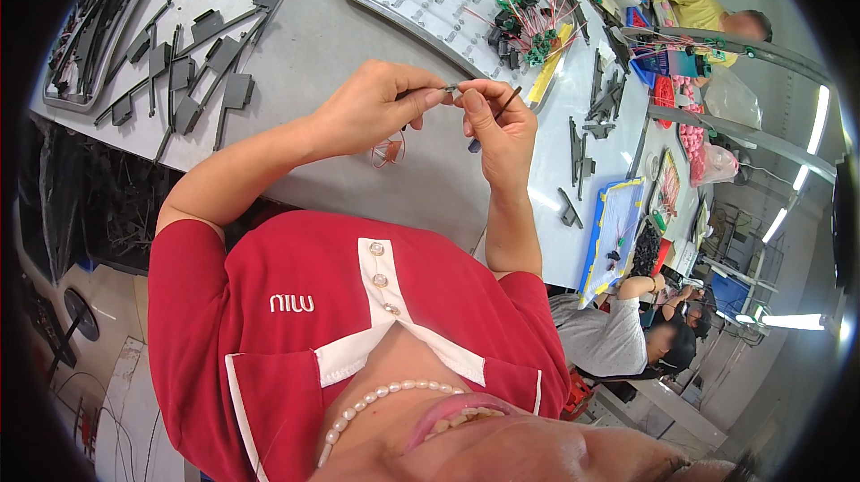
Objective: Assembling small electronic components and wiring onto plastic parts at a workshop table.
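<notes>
Above the grey table, my left hand (381,106) and my right hand (502,128) meet fingertip to fingertip. Between them is a small greenish part (451,88), perhaps a little circuit board, mostly covered by the fingers. My left hand pinches it, its other fingers curled. Thin reddish wires (387,152) hang below that hand; where they attach is hidden. A slim dark rod (508,103) sticks out of my right hand, and a blue end (475,146) shows under it, perhaps of the same tool. My right thumb and forefinger are closed at the part.
A metal tray (403,12) beyond my hands holds wired green circuit boards (537,43). Black plastic strips (188,61) lie at left, more black pieces (607,92) at right. A blue-edged tray (591,258) stands farther right. Other people (618,330) sit along the bench.
</notes>
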The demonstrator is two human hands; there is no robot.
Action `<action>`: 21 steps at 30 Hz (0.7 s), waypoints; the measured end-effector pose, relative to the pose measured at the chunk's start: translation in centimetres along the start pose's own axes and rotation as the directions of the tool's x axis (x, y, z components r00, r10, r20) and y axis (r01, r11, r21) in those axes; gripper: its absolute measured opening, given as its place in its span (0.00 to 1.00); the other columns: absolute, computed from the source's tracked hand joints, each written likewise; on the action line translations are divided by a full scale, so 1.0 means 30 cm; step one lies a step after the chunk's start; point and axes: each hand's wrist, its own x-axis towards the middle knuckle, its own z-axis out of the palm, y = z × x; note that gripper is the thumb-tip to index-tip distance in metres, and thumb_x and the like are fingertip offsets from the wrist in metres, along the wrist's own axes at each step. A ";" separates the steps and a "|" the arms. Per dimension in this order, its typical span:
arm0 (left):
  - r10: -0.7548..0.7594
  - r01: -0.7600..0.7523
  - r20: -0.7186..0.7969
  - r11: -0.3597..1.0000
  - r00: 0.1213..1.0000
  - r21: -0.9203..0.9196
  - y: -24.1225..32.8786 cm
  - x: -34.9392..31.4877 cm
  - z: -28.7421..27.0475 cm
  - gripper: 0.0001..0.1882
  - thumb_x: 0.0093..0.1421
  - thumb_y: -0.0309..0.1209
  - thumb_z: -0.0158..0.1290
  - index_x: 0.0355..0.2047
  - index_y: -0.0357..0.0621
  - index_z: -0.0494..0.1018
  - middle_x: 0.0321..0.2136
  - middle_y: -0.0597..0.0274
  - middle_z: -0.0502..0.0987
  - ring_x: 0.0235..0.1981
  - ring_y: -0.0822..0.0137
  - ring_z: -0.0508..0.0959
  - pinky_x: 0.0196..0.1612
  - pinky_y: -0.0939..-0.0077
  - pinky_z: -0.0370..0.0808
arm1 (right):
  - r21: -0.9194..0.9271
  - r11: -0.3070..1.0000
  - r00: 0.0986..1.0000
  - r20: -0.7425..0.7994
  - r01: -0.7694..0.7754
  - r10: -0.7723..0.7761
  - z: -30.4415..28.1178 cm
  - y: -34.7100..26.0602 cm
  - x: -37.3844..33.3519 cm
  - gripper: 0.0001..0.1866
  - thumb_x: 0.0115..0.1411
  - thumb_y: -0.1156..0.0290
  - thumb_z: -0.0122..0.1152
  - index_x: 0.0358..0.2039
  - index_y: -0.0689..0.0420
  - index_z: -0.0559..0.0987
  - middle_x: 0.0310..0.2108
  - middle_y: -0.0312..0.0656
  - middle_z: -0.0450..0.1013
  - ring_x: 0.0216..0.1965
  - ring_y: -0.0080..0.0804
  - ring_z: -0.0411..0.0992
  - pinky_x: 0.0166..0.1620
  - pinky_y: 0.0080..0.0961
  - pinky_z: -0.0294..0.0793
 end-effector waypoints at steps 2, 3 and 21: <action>-0.028 0.028 -0.010 0.999 1.000 -0.027 -0.007 0.003 0.003 0.10 0.60 0.29 0.47 0.35 0.35 0.74 0.18 0.62 0.73 0.20 0.75 0.73 0.23 0.75 0.70 | 0.026 1.000 1.000 0.011 -0.016 0.016 0.002 0.001 0.000 0.10 0.56 0.69 0.60 0.35 0.62 0.75 0.28 0.35 0.75 0.23 0.12 0.64 0.25 0.10 0.62; -0.013 0.013 -0.006 1.000 1.000 -0.005 -0.016 0.005 0.008 0.10 0.61 0.29 0.47 0.35 0.35 0.74 0.18 0.62 0.73 0.19 0.75 0.73 0.22 0.76 0.69 | 0.004 1.000 1.000 0.004 -0.013 0.013 0.004 0.001 0.000 0.10 0.56 0.69 0.60 0.34 0.62 0.75 0.28 0.35 0.75 0.23 0.12 0.64 0.25 0.09 0.61; 0.096 -0.117 -0.165 0.985 0.982 -0.123 -0.041 0.006 0.008 0.12 0.61 0.30 0.49 0.39 0.33 0.74 0.20 0.62 0.73 0.18 0.79 0.71 0.16 0.82 0.68 | 0.002 0.998 0.996 0.072 0.055 -0.055 0.008 -0.032 -0.008 0.18 0.64 0.68 0.46 0.51 0.64 0.70 0.30 0.33 0.68 0.27 0.15 0.61 0.31 0.13 0.62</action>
